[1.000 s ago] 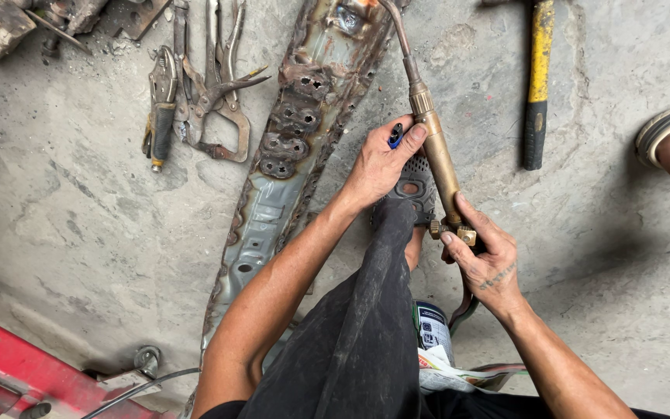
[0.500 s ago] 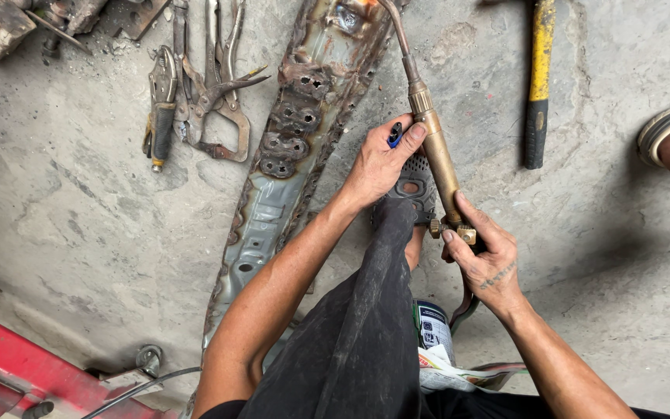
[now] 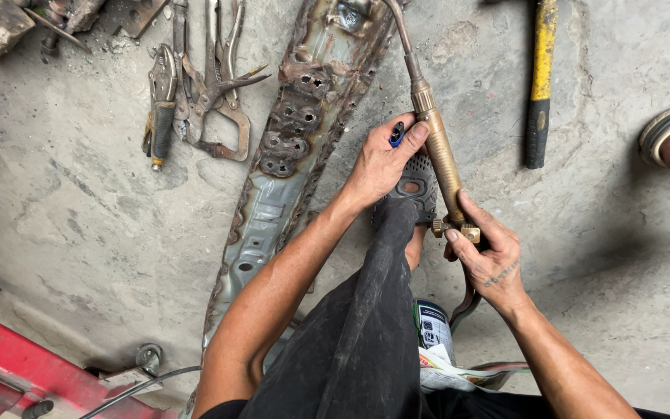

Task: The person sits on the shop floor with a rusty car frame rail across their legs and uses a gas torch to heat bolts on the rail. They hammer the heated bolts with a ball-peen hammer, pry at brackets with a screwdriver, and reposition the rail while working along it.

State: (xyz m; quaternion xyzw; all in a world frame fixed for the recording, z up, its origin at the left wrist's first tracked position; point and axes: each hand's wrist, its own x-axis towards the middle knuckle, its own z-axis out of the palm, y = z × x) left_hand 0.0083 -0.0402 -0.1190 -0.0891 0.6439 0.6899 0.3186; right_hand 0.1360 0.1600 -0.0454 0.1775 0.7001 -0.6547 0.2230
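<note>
head view: next to nothing has changed over the last second; the brass torch (image 3: pixel 437 155) lies at the same slant across the person's knee, and both hands sit where they were, so the work looks paused on setting up the torch rather than moving on. the left hand (image 3: pixel 381 163) has its grip pinching a small blue lighter (image 3: pixel 396 134) just beside the torch barrel, thumb tip touching the brass. the right hand (image 3: pixel 490 260) has its grip pressed together around the valve end (image 3: pixel 456 228) of the torch, fingers on the knobs. the torch's thin neck runs up over the rusted metal panel (image 3: pixel 288 147) lying on the concrete floor (image 3: pixel 79 225). counted: one torch, one lighter, one rusted panel, one yellow-handled hammer (image 3: pixel 538 85), one cluster of locking pliers (image 3: pixel 203 93) whose number i cannot tell, one printed can (image 3: pixel 432 330) by the leg.
</note>
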